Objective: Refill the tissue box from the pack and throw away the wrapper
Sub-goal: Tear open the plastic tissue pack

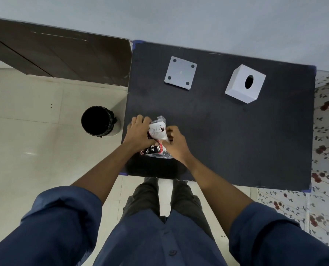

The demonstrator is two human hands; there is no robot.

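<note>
Crinkly clear-plastic tissue pack (157, 138) with red-and-black print looks light, soft and slippery, so left hand (138, 132) and right hand (176, 143) both pinch its wrapper near the top.

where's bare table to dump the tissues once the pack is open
Widest bare patch: middle and right of the black table, below the box shell and its flat base plate. The gap between those two is narrower. Crowded: the near left edge, where both hands grip the pack.

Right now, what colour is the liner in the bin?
Black, seen in the head view: the bin stands on the floor left of the table.
</note>
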